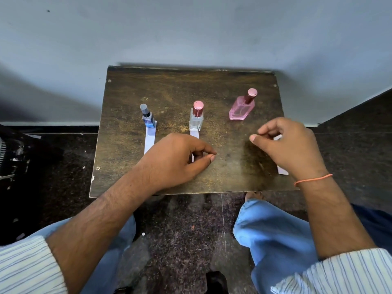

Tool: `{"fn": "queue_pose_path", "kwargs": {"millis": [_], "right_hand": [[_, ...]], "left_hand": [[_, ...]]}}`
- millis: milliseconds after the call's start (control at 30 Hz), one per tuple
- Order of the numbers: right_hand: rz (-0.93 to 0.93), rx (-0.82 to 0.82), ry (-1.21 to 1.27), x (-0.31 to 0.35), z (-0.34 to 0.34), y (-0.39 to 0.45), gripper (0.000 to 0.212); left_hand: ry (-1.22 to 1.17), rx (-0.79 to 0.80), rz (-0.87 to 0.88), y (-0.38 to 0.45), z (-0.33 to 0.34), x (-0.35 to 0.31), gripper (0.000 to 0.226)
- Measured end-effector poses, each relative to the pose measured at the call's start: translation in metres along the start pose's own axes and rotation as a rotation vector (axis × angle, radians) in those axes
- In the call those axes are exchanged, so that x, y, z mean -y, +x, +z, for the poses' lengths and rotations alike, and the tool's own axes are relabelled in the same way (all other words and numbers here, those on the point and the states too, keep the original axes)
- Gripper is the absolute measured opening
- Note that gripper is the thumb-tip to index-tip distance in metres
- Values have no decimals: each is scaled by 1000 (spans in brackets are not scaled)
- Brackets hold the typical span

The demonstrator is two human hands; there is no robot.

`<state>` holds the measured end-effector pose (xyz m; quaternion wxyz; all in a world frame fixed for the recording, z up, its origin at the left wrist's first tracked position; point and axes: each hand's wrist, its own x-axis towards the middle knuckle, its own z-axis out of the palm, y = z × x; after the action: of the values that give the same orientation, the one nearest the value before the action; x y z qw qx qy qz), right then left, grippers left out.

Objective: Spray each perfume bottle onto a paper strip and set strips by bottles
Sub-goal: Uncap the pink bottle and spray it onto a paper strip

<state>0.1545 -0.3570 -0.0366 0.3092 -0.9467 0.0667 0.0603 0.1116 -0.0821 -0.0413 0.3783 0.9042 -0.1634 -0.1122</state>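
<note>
Three perfume bottles stand in a row on a small wooden table [169,92]: a blue bottle with a grey cap [148,119], a clear bottle with a pink cap [196,120], and a pink bottle [240,109] leaning at the right. A white paper strip [150,139] lies flat in front of the blue bottle. A second strip [194,133] runs from the clear bottle under my left hand [176,159], whose thumb and forefinger are pinched together above it. My right hand [290,147] hovers with loosely curled, parted fingers over a third strip [282,170], which lies below the pink bottle.
The table stands against a grey wall [191,28], with dark speckled floor [191,230] around it. My knees in blue jeans [273,230] are just below the table's front edge. A dark object [6,153] sits on the floor at the far left.
</note>
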Motion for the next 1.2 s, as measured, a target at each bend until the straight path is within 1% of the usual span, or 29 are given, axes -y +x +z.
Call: {"fn": "queue_pose_path", "kwargs": {"millis": [100,167,233,300,400,467,567,633,733,767,867,933,1067,1133,1200], "right_hand": [[117,-9,-104,-19,-21,3,36],[200,29,-150,-29,-29,5,49],[264,71,-147,-36,-34,5,56],[305,97,-100,-38,-37,4,53],[328,95,-73,-41,-41,5,37],[317,77,-77,-42,-43,5,27],[283,23,-94,-43,-46,6,21],[249,11,-8,-38,-47,5,16],[225,110,294,-22,-39,4,14],[216,160,353,-15,-34,3,14],[179,312,433,1,-17,1,10],[163,394,496,10,-7,-1,12],[123,490,581,23,6,-5,28],[111,531,592,27,9,-7,29],[120,568,585,29,11,-9,23]], "left_hand": [[21,-10,23,3,3,-2,21],[21,-14,25,5,5,-4,20],[19,-14,30,7,6,-6,21],[20,-11,34,8,8,-8,22],[23,-5,28,10,10,-9,22],[22,-5,26,10,10,-8,21],[10,-9,31,9,10,-8,20],[1,-11,37,9,10,-8,20],[-74,-17,34,9,9,-7,18],[-104,-21,26,9,9,-6,17],[-161,-30,4,8,9,-4,17],[-198,-36,-11,8,9,-2,18],[-316,-12,-56,9,8,0,16],[-377,1,-76,9,8,2,12],[-398,-10,-96,10,7,5,8]]}}
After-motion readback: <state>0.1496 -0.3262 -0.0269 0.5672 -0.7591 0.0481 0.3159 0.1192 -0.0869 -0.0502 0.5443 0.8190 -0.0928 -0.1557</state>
